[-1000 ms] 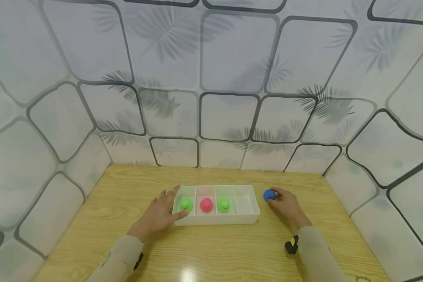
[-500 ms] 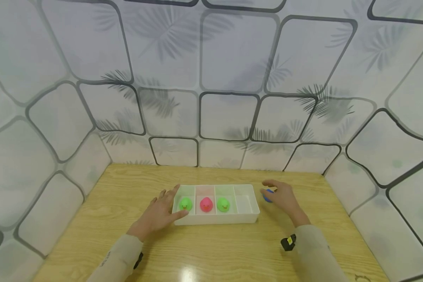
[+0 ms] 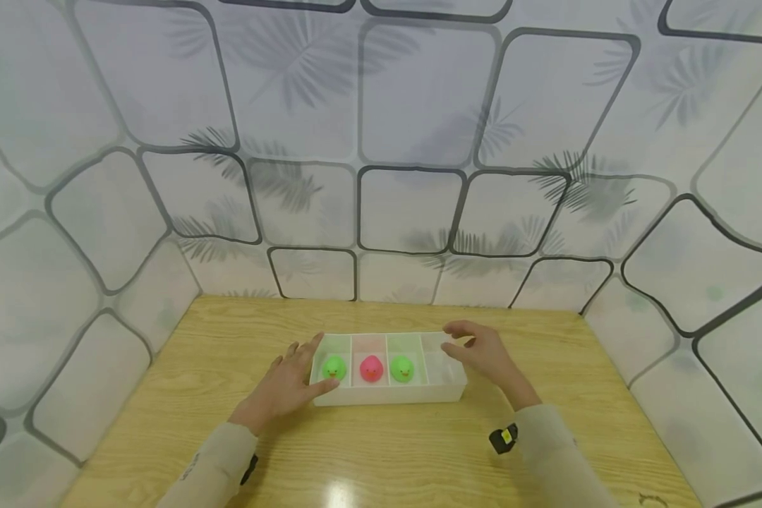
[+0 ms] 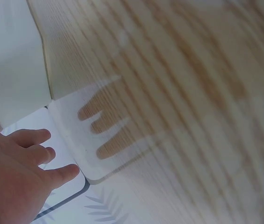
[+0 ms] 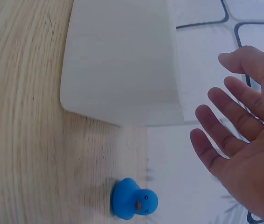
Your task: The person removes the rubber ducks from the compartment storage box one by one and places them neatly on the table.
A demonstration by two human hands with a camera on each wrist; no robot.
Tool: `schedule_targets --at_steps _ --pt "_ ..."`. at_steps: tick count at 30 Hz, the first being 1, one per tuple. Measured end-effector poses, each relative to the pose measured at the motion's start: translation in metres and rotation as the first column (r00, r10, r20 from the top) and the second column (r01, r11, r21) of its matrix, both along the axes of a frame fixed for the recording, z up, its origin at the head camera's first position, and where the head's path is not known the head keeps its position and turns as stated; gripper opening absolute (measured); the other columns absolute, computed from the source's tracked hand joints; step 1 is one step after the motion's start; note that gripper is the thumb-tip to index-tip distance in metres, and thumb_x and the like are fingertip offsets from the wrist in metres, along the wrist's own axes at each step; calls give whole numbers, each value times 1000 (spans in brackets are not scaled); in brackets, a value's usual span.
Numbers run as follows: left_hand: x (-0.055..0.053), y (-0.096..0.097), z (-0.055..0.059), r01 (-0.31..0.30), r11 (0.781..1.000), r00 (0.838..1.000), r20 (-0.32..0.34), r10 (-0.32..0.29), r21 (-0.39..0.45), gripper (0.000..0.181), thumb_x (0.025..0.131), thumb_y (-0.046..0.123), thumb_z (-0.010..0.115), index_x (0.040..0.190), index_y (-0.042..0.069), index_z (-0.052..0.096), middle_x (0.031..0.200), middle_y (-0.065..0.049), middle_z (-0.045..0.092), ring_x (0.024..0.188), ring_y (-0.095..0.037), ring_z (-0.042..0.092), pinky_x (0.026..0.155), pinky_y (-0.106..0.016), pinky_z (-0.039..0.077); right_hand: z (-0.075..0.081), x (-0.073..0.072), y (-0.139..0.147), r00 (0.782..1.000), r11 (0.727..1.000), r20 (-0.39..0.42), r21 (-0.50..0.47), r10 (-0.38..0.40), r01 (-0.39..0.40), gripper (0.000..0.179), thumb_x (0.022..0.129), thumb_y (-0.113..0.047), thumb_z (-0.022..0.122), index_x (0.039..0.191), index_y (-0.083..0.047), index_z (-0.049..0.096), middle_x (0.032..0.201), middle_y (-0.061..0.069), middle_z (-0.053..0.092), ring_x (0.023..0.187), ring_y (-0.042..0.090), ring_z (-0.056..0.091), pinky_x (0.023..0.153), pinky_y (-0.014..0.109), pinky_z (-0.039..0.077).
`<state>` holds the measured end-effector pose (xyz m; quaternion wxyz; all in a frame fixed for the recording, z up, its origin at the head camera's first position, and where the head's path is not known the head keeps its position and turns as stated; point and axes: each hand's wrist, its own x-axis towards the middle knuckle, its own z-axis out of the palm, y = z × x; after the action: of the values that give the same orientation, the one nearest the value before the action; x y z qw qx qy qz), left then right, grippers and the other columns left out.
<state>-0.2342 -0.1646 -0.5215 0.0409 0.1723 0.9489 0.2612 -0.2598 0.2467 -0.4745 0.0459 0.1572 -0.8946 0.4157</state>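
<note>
A white four-part tray (image 3: 390, 396) stands on the table. From its left end, a green rubber duck (image 3: 334, 367), a pink duck (image 3: 371, 368) and another green duck (image 3: 402, 367) each sit in a compartment; no duck shows in the rightmost one. My left hand (image 3: 284, 390) rests at the tray's left end, fingers spread, thumb across the front corner. Above the right compartment is my right hand (image 3: 490, 358), fingers loosely bent and holding nothing. In the right wrist view a blue duck (image 5: 131, 199) sits on the table beside the tray; my right hand hides it from the head view.
The wooden table (image 3: 381, 458) meets patterned walls (image 3: 413, 212) at the back and on both sides. A small black device (image 3: 504, 439) sits at my right wrist.
My right hand has let go of the blue duck and moved left, from beside the tray to over its right end. The left hand and the tray have stayed in place.
</note>
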Motion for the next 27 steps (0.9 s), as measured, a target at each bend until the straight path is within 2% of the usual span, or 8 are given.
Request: schedule_targets --at_steps 11,20,27 --pt "0 0 0 -1 1000 1000 1 1 -7 104 96 77 55 172 19 12 171 -21 32 158 -54 20 120 -77 20 -2 2 -19 998 999 54 40 28 -30 38 96 -27 78 130 -12 74 131 10 73 121 35 67 95 47 54" --pt "-1 0 0 -2 1000 1000 2 2 -13 103 96 76 56 172 20 12 170 -22 33 158 -54 20 120 -77 21 -9 2 -27 993 998 106 29 58 -61 40 96 -30 79 133 -17 73 135 5 72 126 32 63 100 53 52" --pt "0 1 1 -1 1000 1000 4 1 -11 104 96 75 56 172 18 13 170 -22 33 157 -55 21 119 -78 21 -15 3 -37 992 995 104 67 71 -78 40 95 -29 78 133 -18 73 140 7 69 129 35 62 104 59 51"
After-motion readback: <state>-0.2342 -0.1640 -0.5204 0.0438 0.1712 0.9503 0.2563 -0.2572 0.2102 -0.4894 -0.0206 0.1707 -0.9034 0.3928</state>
